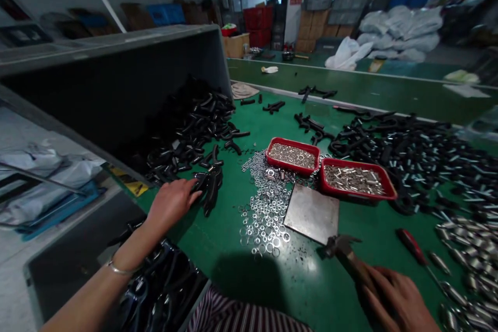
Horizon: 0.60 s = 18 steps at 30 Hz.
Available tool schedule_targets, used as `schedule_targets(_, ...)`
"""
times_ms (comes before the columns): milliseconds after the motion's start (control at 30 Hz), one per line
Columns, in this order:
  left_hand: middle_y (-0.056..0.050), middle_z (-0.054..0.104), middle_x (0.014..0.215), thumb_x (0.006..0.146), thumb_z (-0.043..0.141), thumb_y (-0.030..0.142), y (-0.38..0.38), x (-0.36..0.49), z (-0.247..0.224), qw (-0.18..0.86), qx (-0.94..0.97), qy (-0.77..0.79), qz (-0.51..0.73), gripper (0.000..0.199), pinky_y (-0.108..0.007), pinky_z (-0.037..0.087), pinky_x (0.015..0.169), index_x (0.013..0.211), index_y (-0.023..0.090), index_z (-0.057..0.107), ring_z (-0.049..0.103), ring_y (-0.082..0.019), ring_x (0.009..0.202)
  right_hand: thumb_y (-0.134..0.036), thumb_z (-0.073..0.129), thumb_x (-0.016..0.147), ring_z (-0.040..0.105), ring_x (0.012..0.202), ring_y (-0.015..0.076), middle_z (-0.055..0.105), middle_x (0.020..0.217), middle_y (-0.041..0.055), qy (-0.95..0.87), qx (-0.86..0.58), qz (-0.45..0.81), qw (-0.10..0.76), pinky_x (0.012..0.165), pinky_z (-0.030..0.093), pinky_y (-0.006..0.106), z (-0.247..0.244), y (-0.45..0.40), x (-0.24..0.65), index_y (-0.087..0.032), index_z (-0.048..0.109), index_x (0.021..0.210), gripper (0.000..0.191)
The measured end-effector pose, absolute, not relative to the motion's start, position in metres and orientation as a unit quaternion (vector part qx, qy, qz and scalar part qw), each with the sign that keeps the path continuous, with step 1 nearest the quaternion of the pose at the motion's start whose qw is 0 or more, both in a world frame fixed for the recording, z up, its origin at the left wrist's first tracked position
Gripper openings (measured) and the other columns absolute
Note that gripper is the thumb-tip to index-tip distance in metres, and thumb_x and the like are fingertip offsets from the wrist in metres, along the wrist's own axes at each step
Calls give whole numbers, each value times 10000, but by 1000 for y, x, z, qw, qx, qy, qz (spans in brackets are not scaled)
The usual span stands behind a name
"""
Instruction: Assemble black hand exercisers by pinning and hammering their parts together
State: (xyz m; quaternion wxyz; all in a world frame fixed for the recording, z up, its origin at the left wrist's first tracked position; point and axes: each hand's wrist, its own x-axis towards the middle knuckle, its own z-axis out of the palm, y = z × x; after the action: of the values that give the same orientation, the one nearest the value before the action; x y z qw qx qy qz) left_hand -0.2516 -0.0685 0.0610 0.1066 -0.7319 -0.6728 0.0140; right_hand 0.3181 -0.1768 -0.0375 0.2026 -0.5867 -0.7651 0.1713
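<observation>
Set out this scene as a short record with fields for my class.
Left hand: at some black handles; grip unclear
Right hand: holding a hammer, its head by the near corner of a metal plate
Surface: green table
Red trays: two, holding small metal pieces
Loose items: metal rings left of the plate; screwdriver right of the hammer
Container: grey crate, black handles inside

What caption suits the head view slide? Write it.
Left hand at black parts, right hand gripping a hammer near a metal plate.
</observation>
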Motion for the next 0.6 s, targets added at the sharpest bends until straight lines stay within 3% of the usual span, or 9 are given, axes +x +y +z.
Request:
schedule_targets(100,-128,636,1086,978,450,303,-59,-205,59,115,-755,-640,-84,397,-406,453,905,1351,188,525,584,-281,1019,-450,558,917,618,1039,274,649,1147,100,-778,-579,156,187,933,527,445,-35,-172,312,-275,617,1283,410)
schedule_targets(200,-105,623,1146,953,406,120,-31,-149,38,50,-795,-595,-104,400,-364,444,964,1317,204,549,564,-235,1069,-413,516,954,598,1074,268,641,1156,99,-767,-578,163,225,957,502,441,-21,-158,296,-262,635,1228,335)
schedule_targets(300,-134,599,1208,940,383,72,4,-110,11,32,-779,-622,-73,394,-406,424,991,1273,172,567,538,-259,1124,-349,468,986,606,1057,245,653,1122,88,-764,-556,191,266,944,493,403,-1,-124,259,-251,637,1173,270)
schedule_targets(467,-144,617,1040,936,382,70,22,-93,-11,13,-774,-630,-61,272,-380,446,925,1004,121,641,557,-260,1022,-225,438,988,612,1018,216,661,1050,89,-814,-468,225,262,944,474,353,20,-38,161,-204,641,1098,232)
schedule_targets(600,-100,596,1014,937,406,79,3,-103,-17,9,-773,-631,-71,235,-350,446,920,1011,158,615,552,-229,1004,-106,460,932,561,1096,232,622,1140,110,-806,-498,229,221,965,436,360,16,20,89,-208,628,1111,266)
